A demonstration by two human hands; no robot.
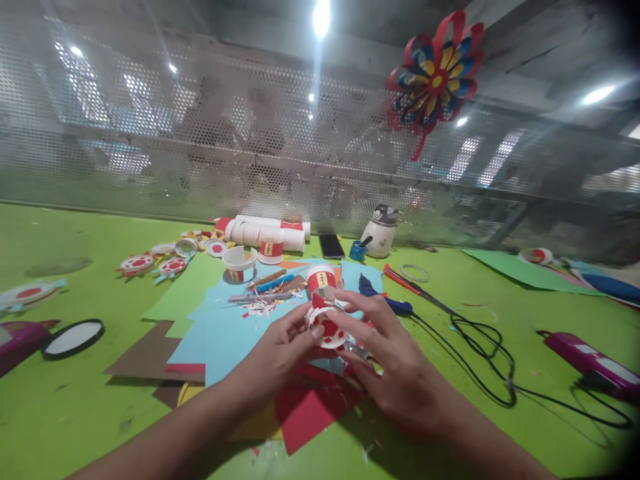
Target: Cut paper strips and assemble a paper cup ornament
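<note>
A small round paper-cup base, white with red patches on its face, is between my two hands. My left hand pinches its left edge, thumb in front and fingers behind. A pointed red paper piece stands at its upper edge. My right hand reaches in from the right with its fingers spread, the index fingertip touching the face. Just behind stands a red and white paper cup. A shiny metal item, partly hidden by my right hand, cannot be made out.
Coloured paper sheets, pens and paper scraps cover the green table. A blue glue gun and a soldering-iron-like tool trail black cables on the right. Cut cups, finished turtle shapes and a bottle stand behind.
</note>
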